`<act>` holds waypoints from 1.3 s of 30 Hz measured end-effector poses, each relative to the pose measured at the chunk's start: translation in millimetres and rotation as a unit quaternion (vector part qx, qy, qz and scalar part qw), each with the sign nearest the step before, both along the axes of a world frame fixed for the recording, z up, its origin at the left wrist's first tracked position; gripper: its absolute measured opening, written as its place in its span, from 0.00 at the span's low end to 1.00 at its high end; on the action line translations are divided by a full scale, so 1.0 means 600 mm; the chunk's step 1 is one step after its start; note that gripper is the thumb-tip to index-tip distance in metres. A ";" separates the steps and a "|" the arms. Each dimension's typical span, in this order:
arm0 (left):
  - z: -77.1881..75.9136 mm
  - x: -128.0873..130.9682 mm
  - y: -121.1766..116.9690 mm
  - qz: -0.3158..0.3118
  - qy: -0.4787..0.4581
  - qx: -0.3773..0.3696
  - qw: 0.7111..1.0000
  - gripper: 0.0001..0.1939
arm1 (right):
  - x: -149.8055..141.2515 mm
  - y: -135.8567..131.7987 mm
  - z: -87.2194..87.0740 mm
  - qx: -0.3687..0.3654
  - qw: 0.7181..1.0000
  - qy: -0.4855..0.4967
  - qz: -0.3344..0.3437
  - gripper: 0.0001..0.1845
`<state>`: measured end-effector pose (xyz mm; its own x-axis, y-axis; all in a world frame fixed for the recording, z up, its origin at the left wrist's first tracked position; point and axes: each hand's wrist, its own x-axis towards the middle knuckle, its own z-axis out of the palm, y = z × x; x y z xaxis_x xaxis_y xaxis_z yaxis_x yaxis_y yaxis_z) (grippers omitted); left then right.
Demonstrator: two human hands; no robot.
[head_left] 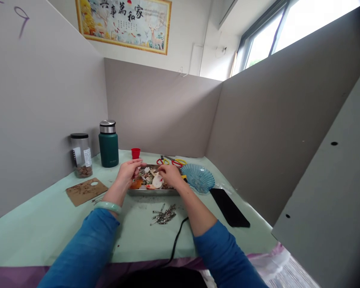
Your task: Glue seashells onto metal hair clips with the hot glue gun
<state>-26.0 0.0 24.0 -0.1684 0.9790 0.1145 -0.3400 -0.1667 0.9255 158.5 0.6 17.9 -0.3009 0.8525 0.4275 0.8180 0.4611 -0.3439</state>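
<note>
Both my hands reach over a shallow metal tray [156, 192] filled with shell-like scraps and peelings. My left hand [128, 174] hovers at the tray's left end with its fingers pinched together on a small piece I cannot make out. My right hand [171, 175] rests on the scraps at the tray's right side, fingers curled down among them. A pale green bangle [108, 206] sits on my left wrist. Both sleeves are blue.
A pile of small metal clips [164, 215] lies in front of the tray. A blue shell-shaped glass dish [198, 178], scissors [171, 161], a red cup [135, 153], a green flask [108, 145], a jar [81, 155], a brown card [86, 191] and a black phone [229, 208] surround it. Grey partitions enclose the desk.
</note>
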 end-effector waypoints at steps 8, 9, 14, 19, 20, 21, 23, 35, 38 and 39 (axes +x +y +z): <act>-0.003 0.012 -0.014 -0.110 0.054 0.027 0.992 0.12 | -0.017 -0.007 -0.002 0.075 0.978 0.172 0.088 0.14; -0.005 0.013 -0.014 -0.117 0.058 0.030 0.991 0.13 | -0.018 -0.006 -0.002 0.075 0.974 0.191 0.095 0.14; -0.009 0.020 -0.015 -0.136 0.083 0.041 0.986 0.16 | -0.022 -0.005 -0.004 0.082 0.964 0.223 0.117 0.11; -0.002 0.024 -0.022 -0.134 0.081 0.044 0.987 0.18 | -0.020 -0.005 -0.007 0.064 0.964 0.237 0.099 0.11; -0.001 0.024 -0.023 -0.134 0.081 0.048 0.986 0.19 | -0.020 -0.005 -0.008 0.063 0.964 0.239 0.093 0.11; 0.000 0.025 -0.024 -0.137 0.084 0.053 0.986 0.19 | -0.020 -0.004 -0.009 0.062 0.965 0.240 0.088 0.11; 0.000 0.026 -0.026 -0.140 0.097 0.067 0.983 0.19 | -0.020 -0.003 -0.011 0.062 0.966 0.239 0.079 0.11; -0.002 0.015 -0.013 -0.047 0.056 0.076 0.994 0.14 | 0.060 -0.016 0.022 -0.035 0.987 -0.093 -0.130 0.11; -0.004 0.011 -0.010 -0.042 0.037 0.054 0.997 0.12 | 0.076 -0.016 0.014 -0.099 0.972 -0.168 -0.130 0.18; -0.004 0.011 -0.010 -0.041 0.035 0.046 0.997 0.12 | 0.076 -0.016 0.010 -0.095 0.971 -0.176 -0.131 0.20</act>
<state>-19.6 -5.9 21.7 -0.0758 0.9741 0.2129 -0.2907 -0.2258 0.9298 203.8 -8.7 24.0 -0.1621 0.9728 0.1656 0.9810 0.1770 -0.0793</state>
